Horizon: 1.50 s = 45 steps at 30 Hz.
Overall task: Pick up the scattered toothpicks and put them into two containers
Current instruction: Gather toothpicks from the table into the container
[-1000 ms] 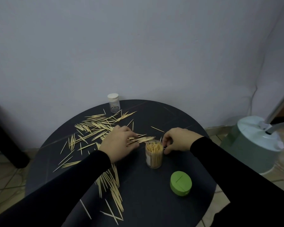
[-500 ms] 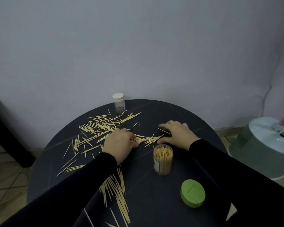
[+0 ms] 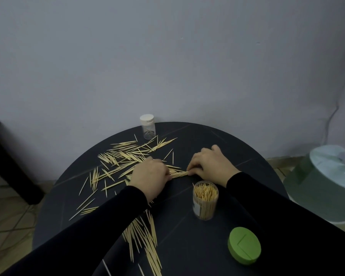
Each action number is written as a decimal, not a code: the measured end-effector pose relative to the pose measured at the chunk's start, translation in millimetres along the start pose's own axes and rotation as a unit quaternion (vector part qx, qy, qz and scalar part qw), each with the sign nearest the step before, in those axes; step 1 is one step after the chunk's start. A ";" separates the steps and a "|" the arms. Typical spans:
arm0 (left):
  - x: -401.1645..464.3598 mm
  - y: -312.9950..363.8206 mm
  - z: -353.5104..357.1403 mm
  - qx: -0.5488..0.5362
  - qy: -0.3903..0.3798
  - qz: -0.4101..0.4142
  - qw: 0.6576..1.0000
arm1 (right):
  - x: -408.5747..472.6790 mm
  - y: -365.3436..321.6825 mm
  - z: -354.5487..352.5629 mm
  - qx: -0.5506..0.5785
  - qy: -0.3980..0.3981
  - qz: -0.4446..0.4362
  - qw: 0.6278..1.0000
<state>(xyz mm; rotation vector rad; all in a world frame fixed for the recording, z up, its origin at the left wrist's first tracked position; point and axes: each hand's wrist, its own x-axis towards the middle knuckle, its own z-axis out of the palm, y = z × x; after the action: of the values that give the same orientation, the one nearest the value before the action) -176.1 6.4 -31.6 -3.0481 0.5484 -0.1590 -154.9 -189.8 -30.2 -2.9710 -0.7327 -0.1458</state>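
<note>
Two hands work one small bundle of toothpicks lying on the dark round surface, just behind the open clear container. Left hand covers the bundle's left end, fingers curled down over it; right hand pinches the right end w/ curled fingertips. The open container stands upright, already packed near full w/ toothpicks (tips up). Its green lid lies nearer the person than the container, well apart from it. A second container, the small capped vial, stands at the far edge, behind and left of the open one; contents too dim to tell. Loose toothpicks remain spread far left of the open container, w/ another drift near-left, partly under the left sleeve.

Judged risks: the bundle is gripped at its ends only, so middle sticks may sag out on lifting. The open container has little room left; forcing the bundle in may spill sticks or tip it. The right sleeve passes just beside its rim, so a careless forearm swing could knock it over. The vial is capped and cannot take sticks yet.
</note>
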 end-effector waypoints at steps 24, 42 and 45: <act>-6.7 5.5 -7.0 -0.155 0.066 -0.050 0.984 | -27.0 2.2 -14.7 0.060 0.014 0.070 0.996; -35.4 17.4 -34.8 -0.311 0.103 -0.138 0.935 | -56.6 -10.7 -38.3 0.129 0.065 0.129 0.981; -40.2 22.7 -39.2 -0.361 0.113 -0.139 0.915 | -63.3 -15.1 -44.1 0.163 0.081 0.139 0.973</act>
<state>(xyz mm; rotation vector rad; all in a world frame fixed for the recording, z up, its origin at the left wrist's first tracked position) -225.6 -1.7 2.3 -3.8588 0.1926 -0.4053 -220.9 -209.9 7.3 -2.6698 -0.2824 -0.2207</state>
